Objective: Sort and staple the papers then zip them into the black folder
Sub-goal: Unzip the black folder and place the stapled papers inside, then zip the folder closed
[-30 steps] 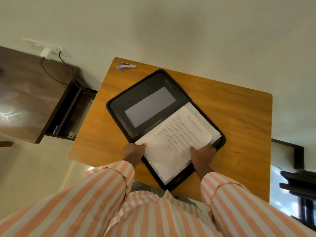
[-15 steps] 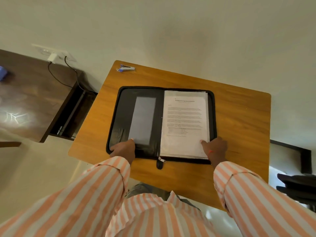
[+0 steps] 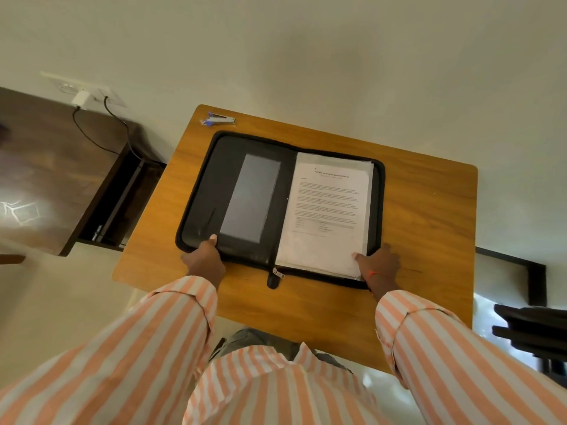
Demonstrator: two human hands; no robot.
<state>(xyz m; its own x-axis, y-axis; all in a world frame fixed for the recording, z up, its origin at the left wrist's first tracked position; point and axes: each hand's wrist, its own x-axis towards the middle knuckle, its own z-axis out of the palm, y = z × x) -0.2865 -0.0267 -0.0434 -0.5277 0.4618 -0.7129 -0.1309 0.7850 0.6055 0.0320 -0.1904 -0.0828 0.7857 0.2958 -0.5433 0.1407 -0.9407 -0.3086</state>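
The black zip folder (image 3: 214, 191) lies open and flat on the wooden table (image 3: 429, 210). Its left half shows a grey clear pocket. A stack of printed white papers (image 3: 328, 210) fills its right half. My left hand (image 3: 204, 259) grips the folder's near left edge, thumb on the inside. My right hand (image 3: 379, 260) holds the near right corner, thumb pressing on the papers. The zip pull (image 3: 276, 276) hangs over the near edge at the spine. A blue and silver stapler (image 3: 218, 119) lies at the table's far left corner.
A dark wooden desk (image 3: 46, 179) with an open shelf stands to the left, a charger and cable plugged in above it. Dark furniture (image 3: 534, 332) sits at the right edge. A plain wall rises behind the table.
The folder has been turned from a diagonal lie to square with me. My left hand moved from the spine to the left half's near edge. Since half a second ago little has shifted.
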